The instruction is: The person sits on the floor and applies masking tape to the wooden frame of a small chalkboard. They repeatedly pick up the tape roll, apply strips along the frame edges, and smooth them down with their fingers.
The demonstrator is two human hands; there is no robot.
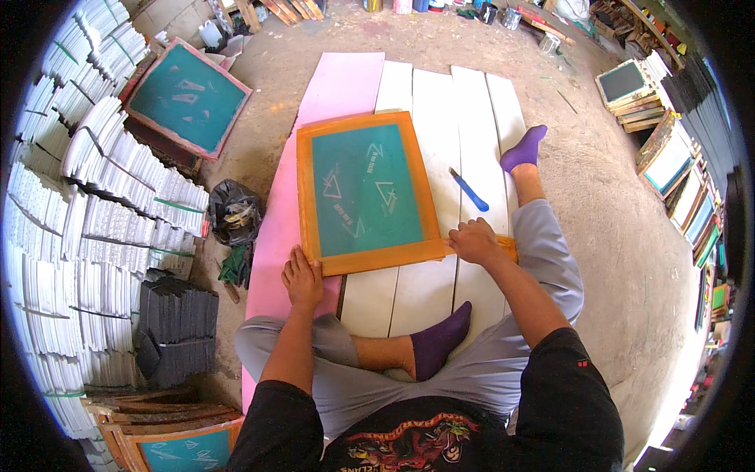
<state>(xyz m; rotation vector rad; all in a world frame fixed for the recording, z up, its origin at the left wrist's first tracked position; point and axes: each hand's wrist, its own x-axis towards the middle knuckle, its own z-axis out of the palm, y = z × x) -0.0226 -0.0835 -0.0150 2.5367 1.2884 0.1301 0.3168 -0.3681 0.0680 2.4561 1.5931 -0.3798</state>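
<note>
A screen-printing frame (370,185) with teal mesh and orange-taped borders lies in front of me, its mesh showing several pale triangular marks. My left hand (302,280) rests at the frame's near left corner, fingers stretched along its edge. By the near right corner, my right hand (473,242) is closed on orange tape. Part of this tape (506,248) shows beyond the hand, next to my leg; the fingers hide the rest. A blue-handled knife (470,191) lies on the white boards to the right of the frame.
White boards (429,102) and a pink board (338,86) form the surface under me. Bundled white sheets (118,212) are stacked at left, beside a black bag (234,212). Another teal screen (189,98) leans far left. More frames (668,153) stand at right; paint cans (511,17) are at the back.
</note>
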